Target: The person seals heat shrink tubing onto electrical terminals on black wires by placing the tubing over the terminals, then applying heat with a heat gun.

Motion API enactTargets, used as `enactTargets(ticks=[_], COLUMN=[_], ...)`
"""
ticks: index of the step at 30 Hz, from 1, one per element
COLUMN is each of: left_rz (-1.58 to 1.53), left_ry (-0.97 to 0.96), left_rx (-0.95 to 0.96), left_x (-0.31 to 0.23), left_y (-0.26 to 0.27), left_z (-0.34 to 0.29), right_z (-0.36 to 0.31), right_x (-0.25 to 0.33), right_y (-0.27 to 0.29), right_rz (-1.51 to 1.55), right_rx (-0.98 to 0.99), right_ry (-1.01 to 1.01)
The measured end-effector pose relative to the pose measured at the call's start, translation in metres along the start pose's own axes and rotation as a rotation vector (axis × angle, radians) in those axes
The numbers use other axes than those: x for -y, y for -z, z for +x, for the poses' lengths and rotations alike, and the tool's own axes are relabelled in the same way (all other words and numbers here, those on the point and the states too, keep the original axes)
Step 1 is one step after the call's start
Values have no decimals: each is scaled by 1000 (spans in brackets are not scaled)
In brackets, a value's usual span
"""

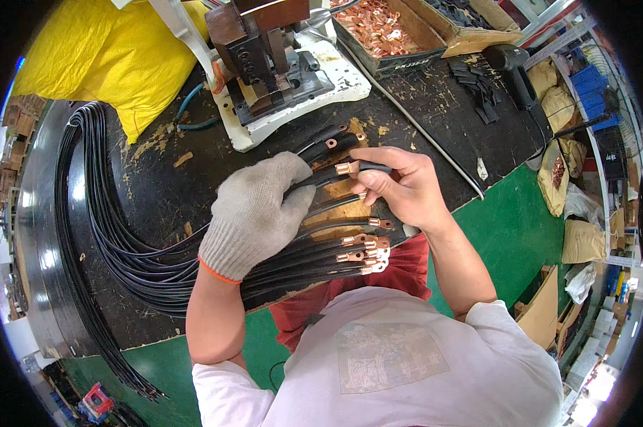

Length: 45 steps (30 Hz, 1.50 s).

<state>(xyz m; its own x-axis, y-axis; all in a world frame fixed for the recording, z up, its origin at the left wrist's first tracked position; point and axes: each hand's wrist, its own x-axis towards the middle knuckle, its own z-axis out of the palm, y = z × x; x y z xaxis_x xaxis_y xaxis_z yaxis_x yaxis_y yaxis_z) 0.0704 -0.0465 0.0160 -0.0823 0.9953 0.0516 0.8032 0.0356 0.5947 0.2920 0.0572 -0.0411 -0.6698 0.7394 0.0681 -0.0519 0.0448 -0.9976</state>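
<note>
Out over the dark workbench, a black cable was gripped in the gloved left hand, fingers and thumb closed around it, while a short black sleeve was pinched between the thumb and forefinger of the bare right hand. And there, right between the two hands, a copper lug was displayed at the cable's end, its barrel bare, its tip hidden; whether it was covered by the sleeve or merely by the fingers could not be told. By all appearances, sleeving was the step in hand, with the barrel not yet covered. For the next move, a firm hold on the cable seemed to be called for, the sleeve to be slid leftward over the barrel without being snagged. Just nearer the body, more lugged cable ends were bunched, their copper exposed. Farther off, the bench press was touched by neither hand, loose black sleeves were scattered, and copper lugs were heaped in a box.
</note>
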Motion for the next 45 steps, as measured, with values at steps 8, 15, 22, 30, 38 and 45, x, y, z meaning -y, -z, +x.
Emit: enactTargets(ticks=[8,15,22,30,38,45], left_rz=[8,-24,25,41,28,161], left_ry=[-120,-117,-153,-91,-143,2], left_rx=[40,97,90,46,28,-242], left_x=[7,5,8,3,-2,0], left_y=[-1,2,-1,-1,-4,-8], left_z=[2,2,1,1,5,0], right_z=[23,21,35,35,29,14], right_x=[-3,8,14,3,11,22], right_y=[1,15,12,0,2,99], right_rz=[-326,-167,-269,-386,-366,-704], right_rx=[244,309,415,307,260,-423], right_ry=[239,-26,60,136,65,192])
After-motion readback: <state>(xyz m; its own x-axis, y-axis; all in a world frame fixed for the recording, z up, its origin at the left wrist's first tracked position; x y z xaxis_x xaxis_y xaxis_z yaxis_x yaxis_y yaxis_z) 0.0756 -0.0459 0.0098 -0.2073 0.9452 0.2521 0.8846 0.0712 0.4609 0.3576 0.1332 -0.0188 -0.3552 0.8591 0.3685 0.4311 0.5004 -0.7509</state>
